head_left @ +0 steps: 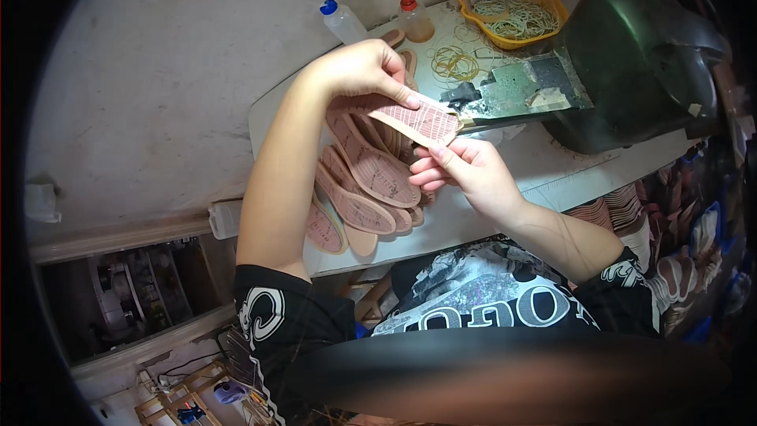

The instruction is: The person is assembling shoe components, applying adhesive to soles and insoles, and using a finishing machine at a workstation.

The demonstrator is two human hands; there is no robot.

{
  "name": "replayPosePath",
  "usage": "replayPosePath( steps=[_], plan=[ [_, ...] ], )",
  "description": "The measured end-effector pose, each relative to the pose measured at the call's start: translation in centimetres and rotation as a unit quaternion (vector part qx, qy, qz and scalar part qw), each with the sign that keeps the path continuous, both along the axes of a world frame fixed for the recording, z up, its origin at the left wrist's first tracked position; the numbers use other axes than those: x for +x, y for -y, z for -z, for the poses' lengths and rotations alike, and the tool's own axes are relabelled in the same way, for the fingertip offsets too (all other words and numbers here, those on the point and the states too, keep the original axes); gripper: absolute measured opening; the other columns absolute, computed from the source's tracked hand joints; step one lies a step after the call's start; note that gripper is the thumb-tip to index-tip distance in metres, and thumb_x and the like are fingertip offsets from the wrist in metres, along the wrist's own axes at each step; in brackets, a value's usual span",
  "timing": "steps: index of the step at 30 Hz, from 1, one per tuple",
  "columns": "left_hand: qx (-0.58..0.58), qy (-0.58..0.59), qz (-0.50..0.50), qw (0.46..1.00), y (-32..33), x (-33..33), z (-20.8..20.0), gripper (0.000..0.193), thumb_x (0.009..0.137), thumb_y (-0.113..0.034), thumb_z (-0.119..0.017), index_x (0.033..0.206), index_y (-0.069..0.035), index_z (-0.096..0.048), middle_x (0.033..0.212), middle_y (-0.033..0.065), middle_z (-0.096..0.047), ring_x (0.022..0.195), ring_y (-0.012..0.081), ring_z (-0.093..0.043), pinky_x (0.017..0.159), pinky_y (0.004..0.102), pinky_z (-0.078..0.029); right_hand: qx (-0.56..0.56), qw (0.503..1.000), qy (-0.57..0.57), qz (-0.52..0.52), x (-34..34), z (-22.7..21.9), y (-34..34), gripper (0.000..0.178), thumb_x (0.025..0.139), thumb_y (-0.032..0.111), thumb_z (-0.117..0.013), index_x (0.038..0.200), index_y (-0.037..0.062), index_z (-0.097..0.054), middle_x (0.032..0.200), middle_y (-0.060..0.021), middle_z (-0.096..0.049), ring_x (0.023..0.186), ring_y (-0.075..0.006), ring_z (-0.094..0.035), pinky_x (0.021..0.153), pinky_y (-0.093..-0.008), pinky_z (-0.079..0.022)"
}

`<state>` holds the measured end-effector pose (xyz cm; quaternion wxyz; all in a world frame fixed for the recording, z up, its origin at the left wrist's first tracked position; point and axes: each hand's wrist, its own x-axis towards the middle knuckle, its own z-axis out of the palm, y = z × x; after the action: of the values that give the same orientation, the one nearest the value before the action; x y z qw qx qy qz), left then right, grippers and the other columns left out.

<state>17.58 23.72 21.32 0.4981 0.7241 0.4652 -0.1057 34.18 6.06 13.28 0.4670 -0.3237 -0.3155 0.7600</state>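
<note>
- Pink insole (416, 120): just left of the green plate (506, 95).
- Left hand (363, 69): left of the plate, fingers clamped on the insole.
- Right hand (478, 172): nearer than the plate, thumb and finger pinching the insole's edge.

Worn on the person's head, the wide fisheye camera looks steeply down from close by: black T-shirt (505, 304) toward the lower edge, left hand (359, 71) and right hand (481, 177) near the middle, desk (544, 164) beneath them, wall (181, 71) at upper left.
</note>
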Motion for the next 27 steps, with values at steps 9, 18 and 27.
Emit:
replayPosePath(
  steps=[9, 18, 27],
  plan=[
    [0.033, -0.011, 0.049, 0.998, -1.6, 0.0, 0.5, 0.04, 0.069, -0.036, -0.084, 0.064, -0.004, -0.061, 0.056, 0.0002, -0.054, 0.055, 0.0098, -0.049, 0.052, 0.0291, -0.04, -0.066, 0.997, -0.001, -0.028, 1.0, -1.2, -1.8, 0.036, 0.101, 0.024, -0.048, 0.109, -0.0104, -0.058, 0.092, -0.0162, -0.068, 0.081, -0.0202, -0.07, 0.072, -0.0275, -0.056],
    [-0.02, 0.043, 0.007, 0.999, 2.7, -2.0, 0.7, 0.032, 0.088, -0.031, -0.07, 0.074, -0.003, -0.063, 0.06, -0.0039, -0.053, 0.055, 0.0047, -0.044, 0.048, 0.0246, -0.036, -0.082, 0.993, 0.032, -0.073, 2.9, -1.9, -2.8, 0.039, 0.102, 0.028, -0.047, 0.105, -0.0093, -0.059, 0.089, -0.0166, -0.068, 0.078, -0.0198, -0.07, 0.07, -0.0273, -0.057],
    [0.042, 0.198, -0.294, 0.934, 16.0, -2.7, 3.0, 0.028, 0.091, -0.027, -0.066, 0.084, -0.001, -0.063, 0.069, -0.0019, -0.06, 0.061, 0.0034, -0.051, 0.053, 0.0218, -0.043, 0.016, 0.989, 0.043, -0.137, 2.7, -0.3, -0.9, 0.033, 0.102, 0.026, -0.047, 0.101, -0.0033, -0.063, 0.09, -0.0111, -0.069, 0.076, -0.0137, -0.068, 0.069, -0.0231, -0.055]
  ],
)
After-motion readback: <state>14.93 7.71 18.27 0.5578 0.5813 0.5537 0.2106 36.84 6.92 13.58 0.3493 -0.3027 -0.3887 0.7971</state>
